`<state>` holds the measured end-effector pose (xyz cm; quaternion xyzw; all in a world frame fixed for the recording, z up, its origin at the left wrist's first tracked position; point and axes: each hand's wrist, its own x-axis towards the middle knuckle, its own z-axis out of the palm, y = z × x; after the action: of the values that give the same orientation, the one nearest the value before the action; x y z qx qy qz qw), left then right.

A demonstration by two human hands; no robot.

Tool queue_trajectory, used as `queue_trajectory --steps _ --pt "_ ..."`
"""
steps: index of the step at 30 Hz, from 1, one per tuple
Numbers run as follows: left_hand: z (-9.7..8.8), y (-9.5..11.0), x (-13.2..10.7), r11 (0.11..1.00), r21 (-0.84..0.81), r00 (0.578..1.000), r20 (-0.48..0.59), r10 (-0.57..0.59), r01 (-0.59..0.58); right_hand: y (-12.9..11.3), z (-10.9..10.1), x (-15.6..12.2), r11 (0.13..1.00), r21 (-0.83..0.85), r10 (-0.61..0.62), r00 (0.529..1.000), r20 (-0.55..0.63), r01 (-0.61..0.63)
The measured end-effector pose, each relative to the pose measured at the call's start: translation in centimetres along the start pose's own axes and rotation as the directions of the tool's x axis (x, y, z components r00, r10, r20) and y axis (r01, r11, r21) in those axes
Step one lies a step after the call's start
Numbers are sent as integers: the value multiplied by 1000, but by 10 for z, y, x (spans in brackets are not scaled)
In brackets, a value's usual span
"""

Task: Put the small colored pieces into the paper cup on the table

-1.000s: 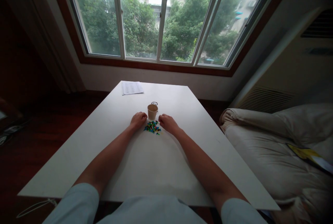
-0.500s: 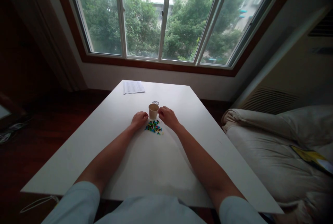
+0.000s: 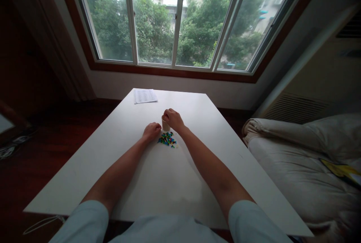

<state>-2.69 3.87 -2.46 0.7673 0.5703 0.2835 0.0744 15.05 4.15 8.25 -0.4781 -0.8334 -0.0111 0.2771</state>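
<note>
A small pile of tiny coloured pieces (image 3: 167, 139), blue, green, yellow and red, lies on the white table (image 3: 158, 183). Just behind it stands a small brown paper cup (image 3: 164, 125), mostly hidden. My right hand (image 3: 172, 119) hovers over the cup's mouth with its fingers curled together; whatever they hold is too small to see. My left hand (image 3: 151, 131) rests on the table left of the pile, fingers curled in, close to the cup's left side.
A printed sheet of paper (image 3: 144, 96) lies at the table's far left corner. A wide window (image 3: 180, 21) fills the wall behind. A pale cushioned sofa (image 3: 304, 160) with a yellow item (image 3: 338, 168) stands right of the table. Dark wooden floor lies to the left.
My right hand has left the right side of the pile and risen leftward over the cup, now covering it. My left hand has stayed beside the pile.
</note>
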Motion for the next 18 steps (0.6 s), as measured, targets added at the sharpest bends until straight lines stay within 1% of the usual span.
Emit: queue_trajectory --steps 5,7,11,14,18 --pt "0 1 0 1000 -4 1000 10 -2 3 -2 3 -2 999 -34 27 997 75 -24" --pt "0 2 0 1000 -5 1000 11 -9 9 -2 3 -2 999 -28 21 994 103 -18" --pt "-1 2 0 1000 0 1000 18 -16 16 0 2 -2 1000 -20 -5 993 119 7" --pt "-3 3 -1 1000 5 999 26 -24 24 3 1 -4 999 2 -51 993 105 51" --pt "-5 5 -2 999 11 999 26 -33 33 9 -2 -12 996 45 -79 997 7 79"
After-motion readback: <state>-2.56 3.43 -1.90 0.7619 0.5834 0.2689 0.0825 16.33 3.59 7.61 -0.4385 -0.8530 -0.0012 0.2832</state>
